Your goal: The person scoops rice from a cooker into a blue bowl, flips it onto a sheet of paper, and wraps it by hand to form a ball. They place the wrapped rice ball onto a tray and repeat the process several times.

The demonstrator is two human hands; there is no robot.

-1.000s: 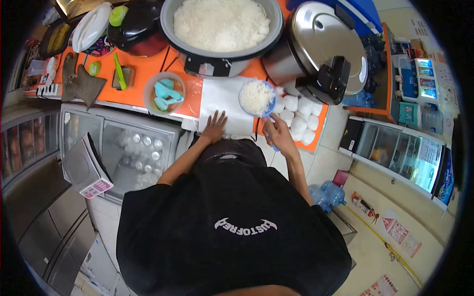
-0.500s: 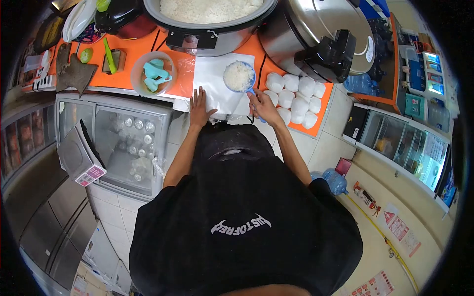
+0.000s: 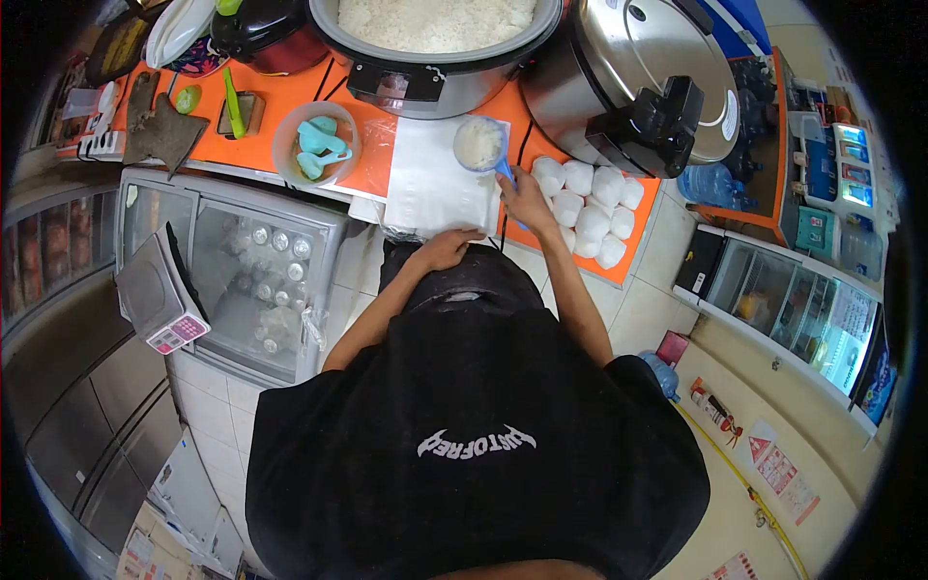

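Looking down past a black shirt, the camera showed a pale tiled floor at the person's feet, and a glass-topped chest cooler with a small scale on it at the left. Beyond these ran an orange counter, with a white sheet spread on it straight ahead of the person.

The left hand lay at the near edge of the white sheet, fingers curled loosely down onto that edge; whether it pinched the sheet could not be told. The right hand was closed around the blue handle of a rice scoop. The scoop's bowl, filled with white rice, sat beyond the fingertips over the far right corner of the sheet, its handle slanting back into the fist.

Just right of that hand lay a cluster of white wrapped rice portions. Left of the sheet stood a clear bowl holding teal utensils. Farther back sat a large open rice pot full of cooked rice, a steel cooker lid to its right, and a display fridge along the far right wall.
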